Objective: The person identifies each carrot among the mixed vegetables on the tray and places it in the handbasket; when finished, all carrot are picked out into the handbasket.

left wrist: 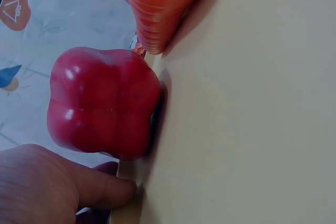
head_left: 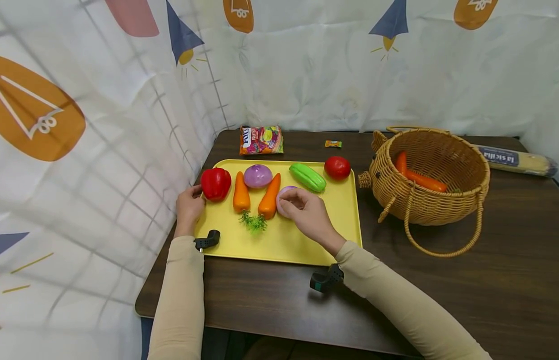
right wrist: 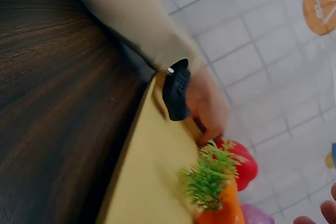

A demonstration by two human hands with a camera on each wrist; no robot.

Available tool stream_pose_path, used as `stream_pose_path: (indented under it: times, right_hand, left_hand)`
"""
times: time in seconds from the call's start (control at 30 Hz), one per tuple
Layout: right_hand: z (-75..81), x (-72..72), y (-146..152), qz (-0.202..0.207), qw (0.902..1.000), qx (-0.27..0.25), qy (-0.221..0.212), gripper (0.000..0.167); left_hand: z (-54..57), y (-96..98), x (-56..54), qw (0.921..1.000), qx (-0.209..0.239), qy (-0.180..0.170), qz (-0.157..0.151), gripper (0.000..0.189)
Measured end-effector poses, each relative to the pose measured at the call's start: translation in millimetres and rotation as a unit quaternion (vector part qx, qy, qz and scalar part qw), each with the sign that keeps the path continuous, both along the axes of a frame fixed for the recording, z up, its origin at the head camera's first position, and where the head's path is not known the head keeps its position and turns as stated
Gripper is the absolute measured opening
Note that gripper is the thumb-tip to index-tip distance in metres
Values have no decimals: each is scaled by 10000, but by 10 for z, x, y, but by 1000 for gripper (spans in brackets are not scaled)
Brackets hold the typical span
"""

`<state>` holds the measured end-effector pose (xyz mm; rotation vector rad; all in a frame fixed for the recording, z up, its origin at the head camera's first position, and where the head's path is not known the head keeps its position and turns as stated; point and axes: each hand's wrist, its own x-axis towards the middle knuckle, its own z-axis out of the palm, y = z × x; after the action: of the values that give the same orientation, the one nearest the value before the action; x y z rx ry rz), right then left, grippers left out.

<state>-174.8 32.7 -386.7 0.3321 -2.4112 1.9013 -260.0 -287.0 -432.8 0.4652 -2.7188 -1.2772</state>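
Note:
My left hand [head_left: 189, 207] is at the left rim of the yellow tray [head_left: 279, 250], thumb over the edge and fingers outside, holding it. Just beyond the thumb stands a shiny red bell pepper [left wrist: 105, 103]. My right hand [head_left: 308, 212] grips a purple onion [head_left: 281, 202] near the tray's middle; the fingers hide much of it. Close to its left lie two orange carrots [head_left: 270, 196], with green fronds [head_left: 253, 222] towards me. A second purple onion [head_left: 258, 176] sits between their tips. In the right wrist view only fingertips [right wrist: 328, 211] show at the right edge.
A green cucumber-like vegetable [head_left: 308, 177] and a tomato [head_left: 337, 168] lie at the tray's back right. Right of the tray stands a wicker basket [head_left: 432, 212] holding carrots [head_left: 423, 180]. Behind are a candy bag [head_left: 261, 140], a small wrapped candy [head_left: 333, 144] and a pasta pack [head_left: 518, 161].

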Motion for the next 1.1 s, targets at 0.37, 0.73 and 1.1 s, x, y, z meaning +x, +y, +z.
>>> stream_pose_path:
  times: [0.37, 0.73, 1.1]
  right_hand:
    - [-150, 28, -305, 77, 9990, 427, 83, 21]
    - [-188, -39, -460, -215, 9956, 907, -57, 23]
    - [-248, -145, -494, -649, 9876, 1426, 56, 33]
  left_hand:
    - [11, 23, -12, 10000, 0, 26, 10, 50]
    - [5, 13, -15, 9999, 58, -100, 41, 51]
    - [-11, 15, -15, 10000, 32, -1, 35, 50]
